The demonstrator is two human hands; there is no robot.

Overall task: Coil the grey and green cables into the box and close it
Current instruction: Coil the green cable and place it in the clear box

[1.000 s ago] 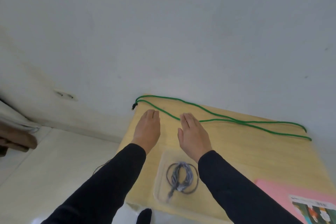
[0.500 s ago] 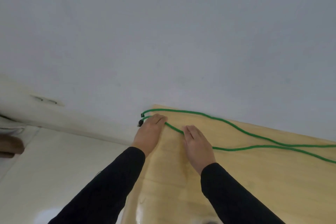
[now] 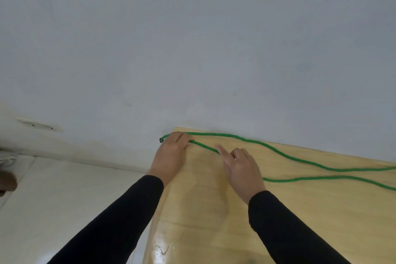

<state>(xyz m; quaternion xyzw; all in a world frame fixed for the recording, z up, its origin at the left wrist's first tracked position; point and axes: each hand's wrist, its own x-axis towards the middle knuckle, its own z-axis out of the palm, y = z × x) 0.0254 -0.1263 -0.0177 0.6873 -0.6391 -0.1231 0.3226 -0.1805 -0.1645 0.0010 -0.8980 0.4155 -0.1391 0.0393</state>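
Left hand point(image 3: 171, 152) grips green cable point(image 3: 278, 151) end, right hand point(image 3: 242, 167) loosely open on it; coiling barely begun, box unseen

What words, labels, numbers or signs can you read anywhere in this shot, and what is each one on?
None can be read: no text shows in the head view.
green cable: plain, no marking visible.
wooden table: bare grain, no label.
wall: blank.
left hand and right hand: nothing printed on them or on the black sleeves.
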